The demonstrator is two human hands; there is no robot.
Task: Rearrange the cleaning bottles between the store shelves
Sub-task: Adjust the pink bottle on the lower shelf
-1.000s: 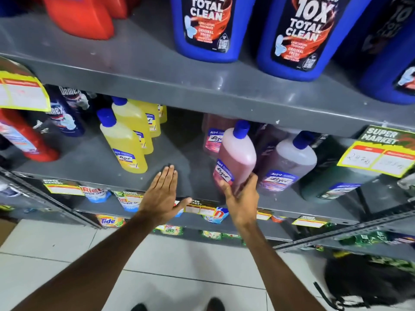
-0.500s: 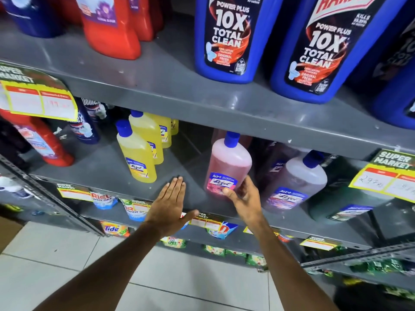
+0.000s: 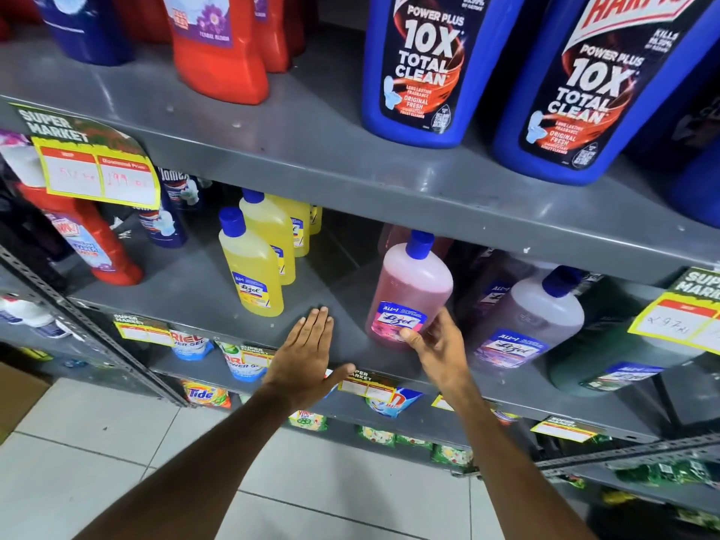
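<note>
A pink bottle [image 3: 413, 286] with a blue cap stands near the front of the grey middle shelf [image 3: 187, 294], leaning slightly. My right hand [image 3: 436, 348] wraps its lower right side, thumb on the label and fingers behind it. My left hand [image 3: 307, 356] lies flat and open, palm down, on the shelf's front edge just left of the pink bottle and holds nothing. A row of yellow bottles [image 3: 251, 267] stands further left. A pale purple bottle [image 3: 533, 325] and a dark green bottle [image 3: 607, 360] stand to the right.
The upper shelf [image 3: 311, 142] carries big blue toilet-cleaner bottles [image 3: 424, 68] and red bottles [image 3: 218, 52]. Yellow price tags [image 3: 93, 169] hang from the shelf edges. A red bottle [image 3: 105, 247] stands at the far left. Detergent pouches [image 3: 202, 393] fill the shelf below, above a tiled floor.
The pink bottle has gone from tilted in my right hand to standing on the middle shelf. My view has shifted upward. My left hand stays flat on the shelf edge.
</note>
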